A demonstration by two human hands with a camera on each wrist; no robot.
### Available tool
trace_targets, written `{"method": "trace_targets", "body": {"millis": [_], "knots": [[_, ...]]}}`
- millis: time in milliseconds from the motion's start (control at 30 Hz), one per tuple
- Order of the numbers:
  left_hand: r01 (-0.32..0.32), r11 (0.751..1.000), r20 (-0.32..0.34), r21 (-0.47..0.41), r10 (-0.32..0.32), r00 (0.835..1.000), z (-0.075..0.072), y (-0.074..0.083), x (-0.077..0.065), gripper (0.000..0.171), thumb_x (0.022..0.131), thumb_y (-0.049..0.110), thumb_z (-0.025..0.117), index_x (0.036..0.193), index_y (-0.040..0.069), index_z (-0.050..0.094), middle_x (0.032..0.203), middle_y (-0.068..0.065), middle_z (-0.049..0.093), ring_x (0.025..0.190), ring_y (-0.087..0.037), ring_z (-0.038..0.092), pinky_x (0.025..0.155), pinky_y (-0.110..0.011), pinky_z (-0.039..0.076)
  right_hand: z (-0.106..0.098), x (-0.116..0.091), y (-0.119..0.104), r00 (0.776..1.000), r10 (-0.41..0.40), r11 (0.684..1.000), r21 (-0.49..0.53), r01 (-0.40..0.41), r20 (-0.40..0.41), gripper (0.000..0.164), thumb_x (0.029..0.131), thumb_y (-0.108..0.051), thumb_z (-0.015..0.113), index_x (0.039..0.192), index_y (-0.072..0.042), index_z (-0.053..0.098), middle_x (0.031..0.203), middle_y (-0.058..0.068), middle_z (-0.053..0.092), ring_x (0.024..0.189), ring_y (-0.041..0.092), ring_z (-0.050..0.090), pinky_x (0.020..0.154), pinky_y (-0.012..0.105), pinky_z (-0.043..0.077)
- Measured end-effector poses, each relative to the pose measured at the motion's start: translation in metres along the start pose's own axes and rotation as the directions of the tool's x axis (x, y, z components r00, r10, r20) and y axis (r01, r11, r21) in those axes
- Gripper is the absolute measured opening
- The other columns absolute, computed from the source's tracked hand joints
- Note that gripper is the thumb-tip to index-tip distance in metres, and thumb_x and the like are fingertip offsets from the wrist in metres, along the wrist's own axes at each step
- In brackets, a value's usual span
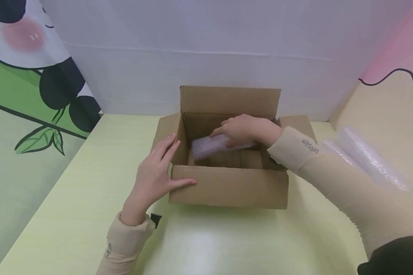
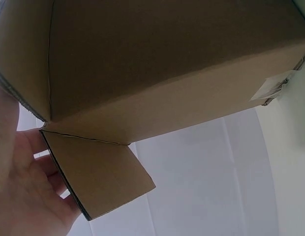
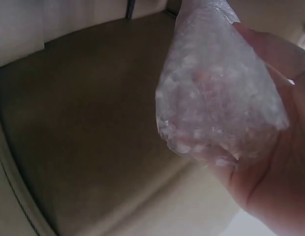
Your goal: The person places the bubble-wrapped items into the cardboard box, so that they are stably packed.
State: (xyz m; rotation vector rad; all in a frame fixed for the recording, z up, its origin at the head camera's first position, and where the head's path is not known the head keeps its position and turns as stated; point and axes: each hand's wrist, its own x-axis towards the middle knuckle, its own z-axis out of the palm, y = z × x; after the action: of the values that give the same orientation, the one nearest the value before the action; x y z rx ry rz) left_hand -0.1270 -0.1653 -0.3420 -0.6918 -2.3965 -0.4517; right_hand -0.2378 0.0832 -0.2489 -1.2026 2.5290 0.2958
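Observation:
An open cardboard box (image 1: 228,187) stands on the table with its flaps spread. Inside it, my right hand (image 1: 246,128) grips a rolled piece of bubble wrap (image 1: 206,147). The right wrist view shows the clear bubble wrap (image 3: 216,93) bunched against the palm, above the box's brown inner surface (image 3: 93,108). At the box's front left corner is my left hand (image 1: 155,172), fingers extended along the left flap (image 1: 166,128) and thumb over the front flap. Seen from the left wrist, the fingers (image 2: 46,167) are partly hidden behind a flap (image 2: 98,172).
More bubble wrap rolls (image 1: 371,158) lie to the right of the box, beyond my right forearm. A pale wall (image 1: 227,65) rises behind the table (image 1: 206,244). A strip of clear tape (image 2: 273,86) sticks to the box's outside.

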Motion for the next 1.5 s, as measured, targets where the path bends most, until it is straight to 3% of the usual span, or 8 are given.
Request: {"method": "trace_targets", "body": {"millis": [133,300,433,567,733,900,1200,1500], "knots": [[-0.012,1.0,-0.015,-0.001,0.012,1.0,0.001,0.0,-0.001,0.109,0.055,0.063,0.083,0.135,-0.004,0.052,0.144,-0.019,0.049,0.133,-0.034,0.047,0.095,-0.046,0.051,0.007,0.014,-0.003,1.0,0.0,0.999,-0.04,0.001,0.025,0.051,0.095,-0.022,0.058,0.144,-0.033,0.046,0.134,0.006,0.057,0.111,0.024,0.061,0.075,0.039,0.051],[-0.019,1.0,-0.022,-0.007,0.019,1.0,0.002,-0.001,-0.001,0.108,0.056,0.064,0.082,0.134,-0.004,0.053,0.143,-0.019,0.05,0.132,-0.033,0.048,0.092,-0.045,0.052,0.017,0.026,-0.006,1.0,-0.001,0.997,-0.082,0.003,0.027,0.052,0.094,-0.025,0.062,0.143,-0.033,0.046,0.134,0.007,0.059,0.114,0.025,0.061,0.075,0.04,0.052],[-0.023,1.0,-0.032,-0.019,0.023,0.999,0.002,-0.002,-0.002,0.106,0.062,0.071,0.075,0.134,-0.004,0.054,0.143,-0.019,0.05,0.131,-0.034,0.048,0.092,-0.046,0.052,0.027,0.035,-0.008,1.0,0.012,0.995,-0.099,-0.009,0.029,0.052,0.094,-0.025,0.061,0.143,-0.033,0.047,0.132,0.006,0.06,0.106,0.023,0.063,0.068,0.035,0.05],[-0.024,0.999,-0.037,-0.032,0.023,0.999,0.002,-0.003,-0.002,0.104,0.067,0.077,0.067,0.134,-0.002,0.054,0.142,-0.019,0.051,0.13,-0.033,0.049,0.091,-0.046,0.053,0.038,0.042,-0.008,1.0,0.012,0.994,-0.113,-0.009,0.023,0.05,0.095,-0.026,0.055,0.143,-0.034,0.046,0.129,0.006,0.062,0.099,0.023,0.063,0.07,0.038,0.051],[-0.028,0.999,-0.033,-0.02,0.028,0.999,0.002,-0.003,0.0,0.104,0.069,0.082,0.058,0.133,-0.001,0.055,0.14,-0.018,0.053,0.129,-0.033,0.051,0.086,-0.046,0.055,0.048,0.045,-0.003,1.0,0.017,0.994,-0.111,-0.015,0.014,0.049,0.096,-0.032,0.054,0.144,-0.035,0.044,0.127,0.006,0.062,0.096,0.025,0.064,0.076,0.043,0.053],[-0.025,0.999,-0.015,0.026,0.025,1.0,-0.002,-0.001,0.002,0.107,0.068,0.086,0.052,0.132,0.0,0.056,0.138,-0.018,0.055,0.125,-0.033,0.054,0.079,-0.045,0.056,0.052,0.047,0.002,1.0,-0.013,0.996,-0.092,0.012,-0.009,0.051,0.095,-0.025,0.057,0.144,-0.032,0.045,0.122,0.007,0.064,0.089,0.024,0.063,0.07,0.04,0.052],[0.018,0.997,0.071,0.074,-0.023,0.997,-0.013,0.002,0.007,0.112,0.057,0.078,0.072,0.135,0.0,0.053,0.138,-0.015,0.055,0.124,-0.03,0.054,0.064,-0.042,0.057,0.058,0.053,0.004,1.0,-0.003,0.996,-0.09,0.002,-0.011,0.052,0.095,-0.016,0.055,0.145,-0.028,0.044,0.104,0.008,0.071,0.071,0.015,0.051,0.052,0.029,0.037],[0.023,0.996,0.139,0.085,-0.035,0.99,-0.017,0.002,0.011,0.115,0.053,0.073,0.077,0.137,0.0,0.051,0.14,-0.014,0.052,0.131,-0.029,0.048,0.062,-0.04,0.057,0.065,0.056,0.006,0.999,-0.022,0.995,-0.094,0.019,-0.025,0.052,0.094,-0.013,0.056,0.144,-0.019,0.045,0.091,0.012,0.07,0.065,0.017,0.053,0.052,0.032,0.043]]}}
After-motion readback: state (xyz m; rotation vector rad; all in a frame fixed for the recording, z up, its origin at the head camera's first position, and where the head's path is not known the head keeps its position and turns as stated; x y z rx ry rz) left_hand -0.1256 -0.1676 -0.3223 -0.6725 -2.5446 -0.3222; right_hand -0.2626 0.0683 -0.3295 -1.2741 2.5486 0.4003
